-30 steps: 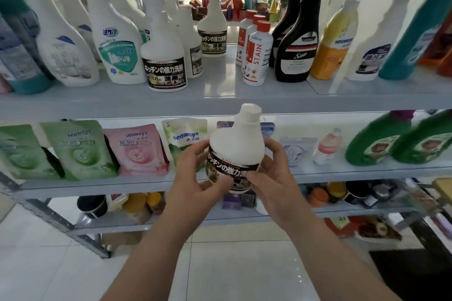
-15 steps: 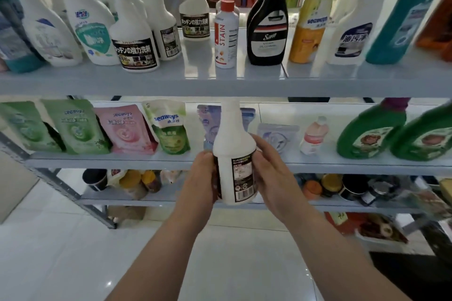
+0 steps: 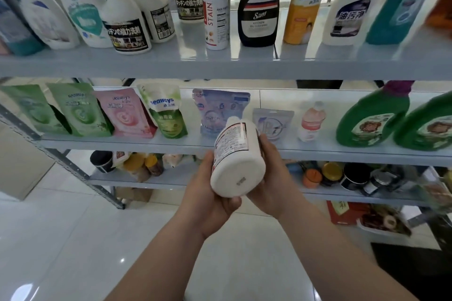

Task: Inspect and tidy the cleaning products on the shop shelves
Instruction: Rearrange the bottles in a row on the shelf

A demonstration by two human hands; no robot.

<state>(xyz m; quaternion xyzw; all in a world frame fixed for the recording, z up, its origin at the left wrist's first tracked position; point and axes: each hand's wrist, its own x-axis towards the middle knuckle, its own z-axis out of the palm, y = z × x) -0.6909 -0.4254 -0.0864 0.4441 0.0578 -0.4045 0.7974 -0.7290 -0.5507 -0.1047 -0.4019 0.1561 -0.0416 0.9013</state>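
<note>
White cleaner bottle (image 3: 238, 173) is in the air in front of the middle shelf (image 3: 318, 153), tipped so its base faces the camera and its cap end points far. The left hand (image 3: 210, 200) cups it from below, fingers curled round the body. The right hand (image 3: 274, 178) grips its right side.

The check of this bottle looks under way, and putting it back is still to do. It likely belongs with the matching bottle (image 3: 127, 32) on the top shelf (image 3: 220, 66).

The held bottle is opaque, so its fill cannot be told. The middle shelf carries leaning refill pouches (image 3: 124, 112) at the left and 2 green jugs (image 3: 371, 120) at the right. The lowest shelf (image 3: 171, 182) holds jars (image 3: 330, 173), blurred.
</note>
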